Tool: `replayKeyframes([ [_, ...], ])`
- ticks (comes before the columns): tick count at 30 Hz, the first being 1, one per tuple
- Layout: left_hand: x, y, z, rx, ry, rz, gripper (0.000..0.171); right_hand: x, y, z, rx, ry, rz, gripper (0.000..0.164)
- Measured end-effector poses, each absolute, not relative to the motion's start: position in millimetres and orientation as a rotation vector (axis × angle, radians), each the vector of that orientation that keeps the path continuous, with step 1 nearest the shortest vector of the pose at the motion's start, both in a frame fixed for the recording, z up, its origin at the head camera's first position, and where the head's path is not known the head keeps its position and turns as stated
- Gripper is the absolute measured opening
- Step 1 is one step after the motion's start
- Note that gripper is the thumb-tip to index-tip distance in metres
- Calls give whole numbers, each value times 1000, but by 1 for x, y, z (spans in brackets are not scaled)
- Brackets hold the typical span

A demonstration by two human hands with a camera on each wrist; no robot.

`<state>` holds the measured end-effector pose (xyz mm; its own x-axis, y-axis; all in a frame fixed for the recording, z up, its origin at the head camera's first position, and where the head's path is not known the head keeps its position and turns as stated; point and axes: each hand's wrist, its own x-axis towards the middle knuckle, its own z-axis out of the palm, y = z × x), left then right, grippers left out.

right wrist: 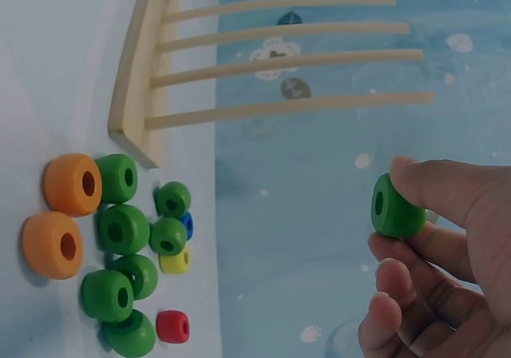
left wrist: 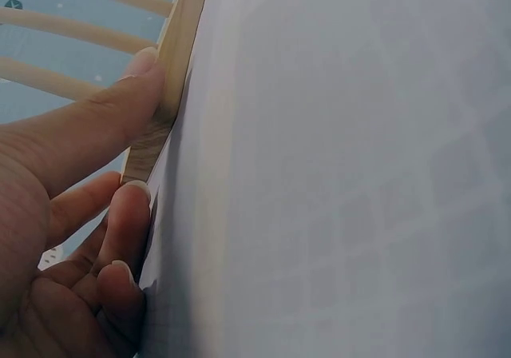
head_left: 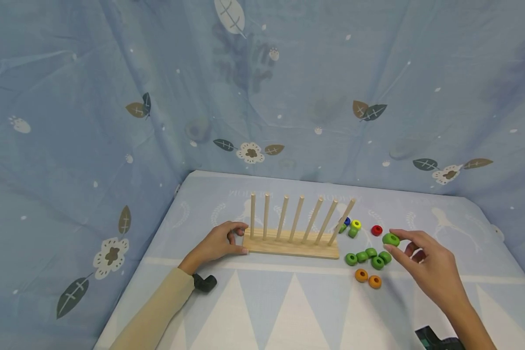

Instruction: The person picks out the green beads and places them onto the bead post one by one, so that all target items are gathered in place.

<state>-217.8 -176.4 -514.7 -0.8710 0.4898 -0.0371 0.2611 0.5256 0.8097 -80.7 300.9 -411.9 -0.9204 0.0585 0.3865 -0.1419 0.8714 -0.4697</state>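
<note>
A wooden peg rack [head_left: 293, 248] with several bare upright pegs stands on the table. My left hand [head_left: 216, 244] grips its left end, thumb on the front edge and fingers at the end and behind, as the left wrist view also shows at the wooden base [left wrist: 180, 62]. Between thumb and fingertips, my right hand [head_left: 433, 262] pinches a green bead [head_left: 391, 239], held up to the right of the rack. The bead's hole [right wrist: 379, 205] faces the rack side in the right wrist view.
Several green beads [right wrist: 124, 228] lie loose right of the rack. Two orange beads [head_left: 368, 278] lie nearer me. Behind are a red bead [head_left: 376, 230], a yellow bead [head_left: 356, 224] and a blue bead [head_left: 347, 221], the blue partly hidden. A patterned cloth wall [head_left: 315, 97] rises behind the table.
</note>
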Motion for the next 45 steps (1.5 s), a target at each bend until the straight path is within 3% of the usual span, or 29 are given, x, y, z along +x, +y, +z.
replayKeyframes([
  [45, -217, -176, -512, 639, 2488, 1286, 70, -110, 286, -372, 337, -2507, 717, 48],
])
